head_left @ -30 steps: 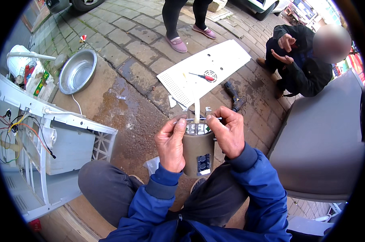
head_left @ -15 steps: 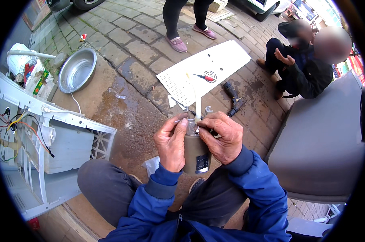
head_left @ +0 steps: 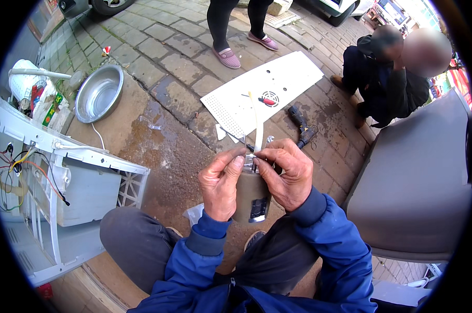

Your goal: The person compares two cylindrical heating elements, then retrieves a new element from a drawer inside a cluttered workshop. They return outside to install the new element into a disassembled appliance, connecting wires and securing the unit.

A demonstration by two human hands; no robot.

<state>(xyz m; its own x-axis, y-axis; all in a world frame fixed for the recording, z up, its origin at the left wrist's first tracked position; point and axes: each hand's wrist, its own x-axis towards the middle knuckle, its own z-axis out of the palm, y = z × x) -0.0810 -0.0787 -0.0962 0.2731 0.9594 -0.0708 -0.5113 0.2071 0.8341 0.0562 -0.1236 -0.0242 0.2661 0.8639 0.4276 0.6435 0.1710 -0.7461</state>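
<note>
Head view: fingers [head_left: 280, 156] at grey canister [head_left: 245, 201]; green label [head_left: 53, 108] leftward, apparently lettered.

My blue jacket [head_left: 204, 295], my dark trousers [head_left: 139, 242]
Navy cuffs [head_left: 308, 207] just behind my bare hands [head_left: 288, 177], a brighter blue band [head_left: 213, 226] nearest the left one [head_left: 220, 189], a pale zip pull [head_left: 232, 281] further back
</note>
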